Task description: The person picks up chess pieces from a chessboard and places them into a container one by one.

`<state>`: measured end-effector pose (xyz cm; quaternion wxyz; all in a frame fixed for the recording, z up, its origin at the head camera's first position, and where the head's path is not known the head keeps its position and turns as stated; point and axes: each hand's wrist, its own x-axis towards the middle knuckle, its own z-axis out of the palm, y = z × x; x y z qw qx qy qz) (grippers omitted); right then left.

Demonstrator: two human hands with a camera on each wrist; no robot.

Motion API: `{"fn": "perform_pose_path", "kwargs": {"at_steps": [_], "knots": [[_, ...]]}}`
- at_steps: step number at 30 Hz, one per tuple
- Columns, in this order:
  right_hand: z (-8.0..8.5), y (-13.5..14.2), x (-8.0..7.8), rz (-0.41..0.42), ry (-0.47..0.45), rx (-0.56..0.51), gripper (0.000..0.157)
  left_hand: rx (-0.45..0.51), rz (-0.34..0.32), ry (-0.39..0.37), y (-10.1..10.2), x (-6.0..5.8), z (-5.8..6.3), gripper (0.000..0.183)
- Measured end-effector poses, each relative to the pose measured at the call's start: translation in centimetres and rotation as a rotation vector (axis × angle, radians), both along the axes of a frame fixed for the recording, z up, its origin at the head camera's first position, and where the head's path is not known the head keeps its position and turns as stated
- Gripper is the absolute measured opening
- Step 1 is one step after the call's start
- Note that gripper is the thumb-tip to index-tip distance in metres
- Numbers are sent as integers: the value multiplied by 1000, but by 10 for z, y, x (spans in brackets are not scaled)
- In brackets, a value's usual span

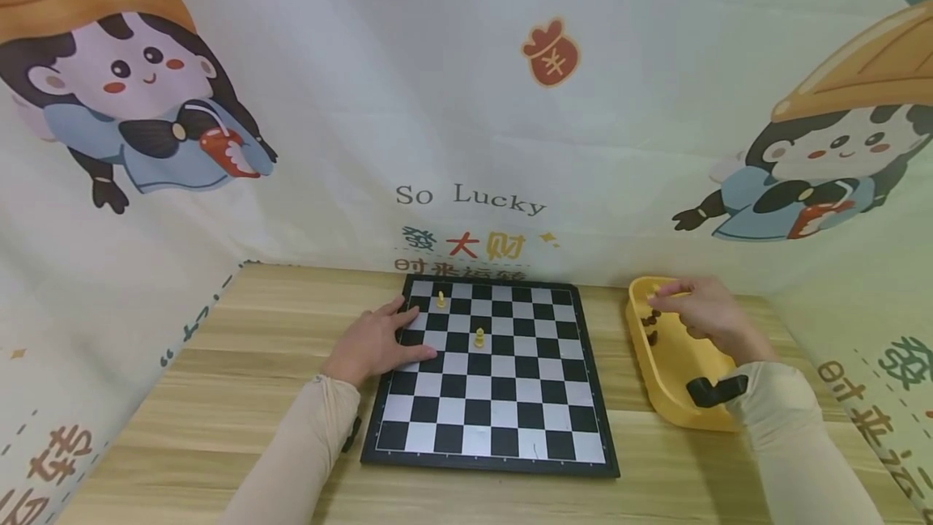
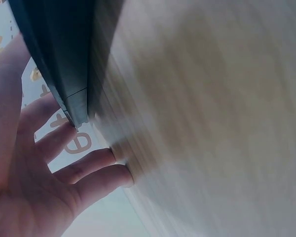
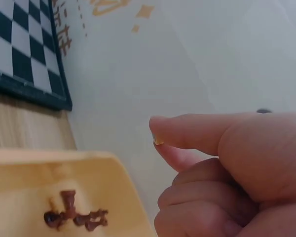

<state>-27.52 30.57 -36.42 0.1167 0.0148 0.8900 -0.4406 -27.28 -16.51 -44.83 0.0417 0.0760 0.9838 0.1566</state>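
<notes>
My left hand [image 1: 375, 345] rests at the left edge of a black-and-white chessboard [image 1: 477, 436], fingers spread and the thumb lying over its squares. In the left wrist view two fingertips [image 2: 122, 174] reach down to the wooden surface beside the board. Above the far end of a yellow tray [image 1: 681, 367], my right hand [image 1: 707, 314] pinches a small yellow chess piece [image 3: 159, 141] between thumb and index finger, mostly hidden by them. Two yellow chess pieces stand on the board, a far one [image 1: 440, 300] near the upper left and a nearer one [image 1: 479, 338] around the middle.
Several dark brown chess pieces [image 3: 71, 212] lie inside the tray near its far end. The tray stands right of the board on a wood-grain table [image 1: 240, 363]. A printed cloth [image 1: 466, 104] hangs behind the table and along its sides.
</notes>
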Motion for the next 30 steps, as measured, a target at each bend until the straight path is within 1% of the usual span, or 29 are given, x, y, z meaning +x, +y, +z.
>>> {"fn": "perform_pose_path", "kwargs": {"at_steps": [3, 9, 16, 24, 26, 30], "knots": [[-4, 5, -1, 8, -17, -15, 53, -3, 0, 0, 0, 0, 0, 92], [-8, 15, -5, -5, -43, -47, 55, -3, -5, 10, -1, 0, 0, 92], [-14, 25, -9, -10, -96, -48, 54, 0, 3, 11, 0, -1, 2, 92], [-31, 32, -12, -45, -168, -90, 39, -10, -6, 18, -1, 1, 0, 92], [-35, 33, -12, -51, -174, -89, 41, -10, -4, 20, -1, 1, 0, 92], [-43, 35, -13, -52, -188, -83, 52, -10, -4, 22, -1, 0, 0, 92]]}}
